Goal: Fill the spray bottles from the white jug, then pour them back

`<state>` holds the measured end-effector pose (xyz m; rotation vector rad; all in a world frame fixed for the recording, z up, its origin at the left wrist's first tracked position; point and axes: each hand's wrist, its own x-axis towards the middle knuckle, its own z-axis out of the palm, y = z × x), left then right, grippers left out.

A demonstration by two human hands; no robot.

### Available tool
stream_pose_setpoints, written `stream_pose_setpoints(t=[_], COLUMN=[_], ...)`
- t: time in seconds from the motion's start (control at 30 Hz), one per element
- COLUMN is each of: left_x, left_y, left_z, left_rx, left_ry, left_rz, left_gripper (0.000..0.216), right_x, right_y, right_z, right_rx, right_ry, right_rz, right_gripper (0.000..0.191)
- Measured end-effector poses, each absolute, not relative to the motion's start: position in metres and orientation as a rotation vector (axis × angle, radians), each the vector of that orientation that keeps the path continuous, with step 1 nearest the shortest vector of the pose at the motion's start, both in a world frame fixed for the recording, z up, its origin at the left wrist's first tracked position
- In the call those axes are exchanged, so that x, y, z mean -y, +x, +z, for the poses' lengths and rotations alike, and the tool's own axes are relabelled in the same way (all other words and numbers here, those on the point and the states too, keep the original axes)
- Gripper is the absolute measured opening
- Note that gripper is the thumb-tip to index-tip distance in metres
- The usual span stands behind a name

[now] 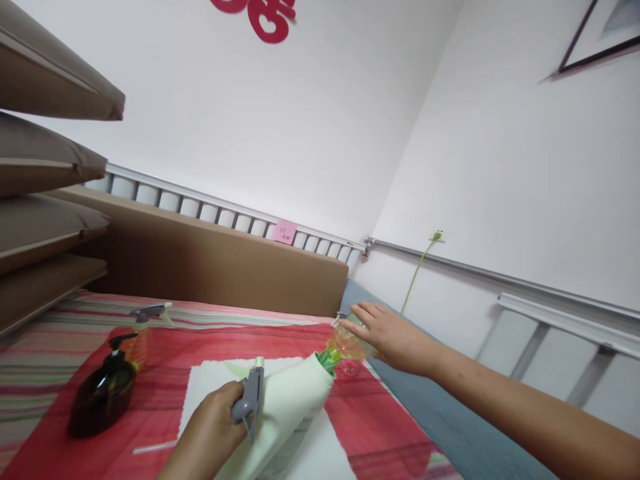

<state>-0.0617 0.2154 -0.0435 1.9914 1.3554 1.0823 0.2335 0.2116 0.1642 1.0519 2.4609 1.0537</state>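
My left hand (217, 417) is closed around a grey spray trigger head (249, 403) with a pale green tip. Against it, a pale green bottle (295, 397) leans with its open mouth up and to the right; whether the same fingers also grip it, I cannot tell. A bright green funnel-like piece (327, 361) sits in that mouth. My right hand (385, 333) is closed on a clear container (354, 343), which is tipped toward the bottle's mouth. Yellowish colour shows where the two meet. The far side of the container is hidden by my fingers.
At left stand a dark pump bottle (103, 393) and a clear spray bottle (143, 340) on red cloth (165, 353). White paper (325, 440) lies under the pale bottle. Brown cushions (45, 153) are stacked at far left; a brown board (215, 267) runs along the back.
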Motion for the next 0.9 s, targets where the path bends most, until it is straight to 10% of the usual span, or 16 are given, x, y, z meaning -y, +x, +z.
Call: stream_pose_setpoints(t=[0.9], left_x=[-0.203], left_y=[-0.057], left_z=[-0.034], left_rx=[-1.54], left_ry=[2.026], left_rz=[1.08], left_gripper=[0.01], right_x=[-0.21], right_y=[0.21], right_z=[0.173], right_rx=[-2.338], right_ry=[0.998], right_rz=[1.224], right_gripper=[0.069])
